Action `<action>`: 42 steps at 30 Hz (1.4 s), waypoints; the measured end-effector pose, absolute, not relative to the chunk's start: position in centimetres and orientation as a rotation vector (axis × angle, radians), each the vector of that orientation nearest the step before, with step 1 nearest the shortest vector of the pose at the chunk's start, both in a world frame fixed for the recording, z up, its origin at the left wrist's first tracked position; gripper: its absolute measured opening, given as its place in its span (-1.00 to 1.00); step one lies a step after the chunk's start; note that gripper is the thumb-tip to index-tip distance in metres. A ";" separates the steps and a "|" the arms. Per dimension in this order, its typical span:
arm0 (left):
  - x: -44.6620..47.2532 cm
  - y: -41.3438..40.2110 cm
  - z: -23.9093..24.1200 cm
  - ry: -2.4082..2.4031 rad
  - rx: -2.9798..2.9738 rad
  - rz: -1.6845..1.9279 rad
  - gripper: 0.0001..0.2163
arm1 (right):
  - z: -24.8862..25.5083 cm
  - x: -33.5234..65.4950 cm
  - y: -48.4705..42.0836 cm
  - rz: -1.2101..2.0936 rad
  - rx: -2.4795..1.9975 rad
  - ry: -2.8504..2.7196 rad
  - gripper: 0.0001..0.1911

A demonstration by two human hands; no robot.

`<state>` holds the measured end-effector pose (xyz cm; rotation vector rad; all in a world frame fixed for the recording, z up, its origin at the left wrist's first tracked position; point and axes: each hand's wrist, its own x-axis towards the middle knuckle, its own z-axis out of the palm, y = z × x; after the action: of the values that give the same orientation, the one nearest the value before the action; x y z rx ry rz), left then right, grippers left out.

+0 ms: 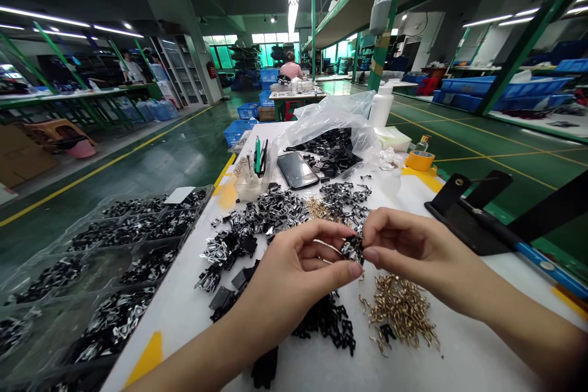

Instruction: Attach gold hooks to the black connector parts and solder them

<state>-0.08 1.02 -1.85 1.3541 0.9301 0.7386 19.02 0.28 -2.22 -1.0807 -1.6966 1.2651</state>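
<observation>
Between the fingertips of both hands is a small black and silver part [353,249], partly covered by the fingers. My left hand [303,263] pinches it from the left, thumb below and fingers above. My right hand [408,245] closes on its right side with thumb and bent forefinger. Below my right hand lies a heap of brass-coloured curved pins [399,309]. Under my left hand spreads a pile of black clips [328,321]. Beyond the hands are silver and black metal pieces [275,211] and a smaller brass-coloured pile [321,209].
A phone [297,170] lies beyond the piles, near a clear plastic bag [333,113] of black parts. A divided plastic tray [50,306] of parts stands left. At right are a black metal fixture with a blue handle [546,266] and orange tape [419,160].
</observation>
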 end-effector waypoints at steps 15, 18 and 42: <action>-0.2 0.6 -3.6 1.004 2.227 1.058 -0.85 | -3.6 18.7 0.0 1.177 -1.053 -1.753 -0.90; -0.2 0.7 -3.5 1.013 2.265 1.054 -0.82 | -3.8 18.6 0.0 1.177 -1.071 -1.762 -0.89; 0.0 1.0 -2.2 1.077 1.829 0.805 -0.70 | -3.7 18.8 0.3 1.017 -1.065 -1.791 -0.91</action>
<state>0.04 0.98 -2.21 1.8294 1.0773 0.8047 18.81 0.28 -3.67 -1.0648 -1.7911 1.0172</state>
